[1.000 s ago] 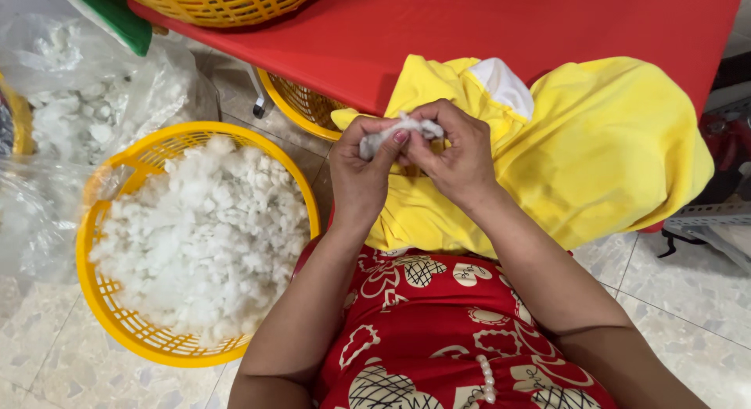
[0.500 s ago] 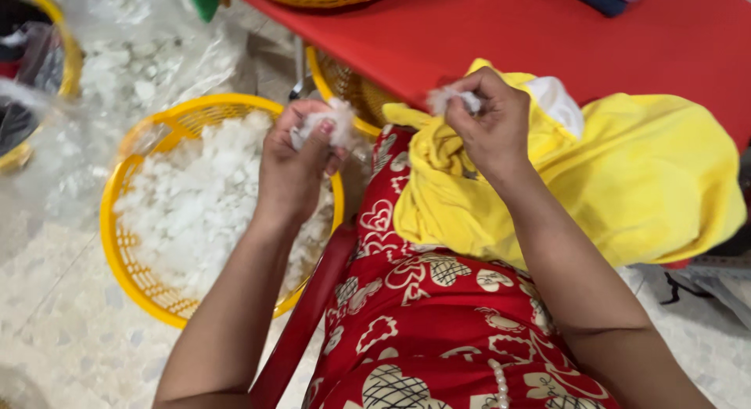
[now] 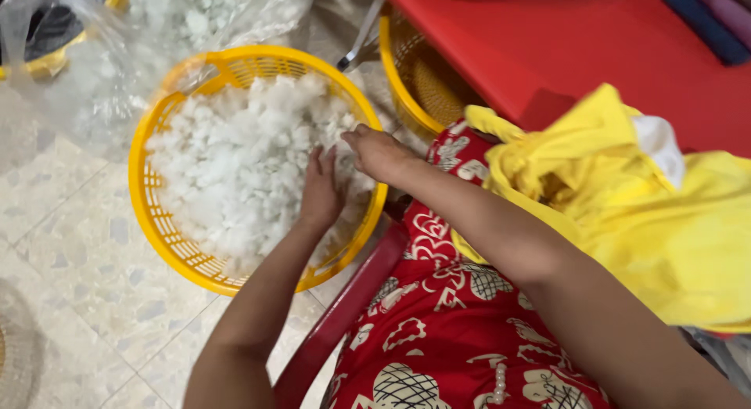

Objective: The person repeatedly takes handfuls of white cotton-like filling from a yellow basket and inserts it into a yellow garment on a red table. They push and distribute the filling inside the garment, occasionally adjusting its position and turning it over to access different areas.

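Both hands reach into the yellow basket (image 3: 160,221) of white stuffing (image 3: 235,166); left hand (image 3: 321,191) and right hand (image 3: 381,152) fingers press loosely spread into it, grip unclear.

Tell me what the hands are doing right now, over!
Left hand down in white fluff, grip hidden. Right hand over the yellow basket rim, fingers curled at the fluff. Yellow cloth on lap, nothing blocking.
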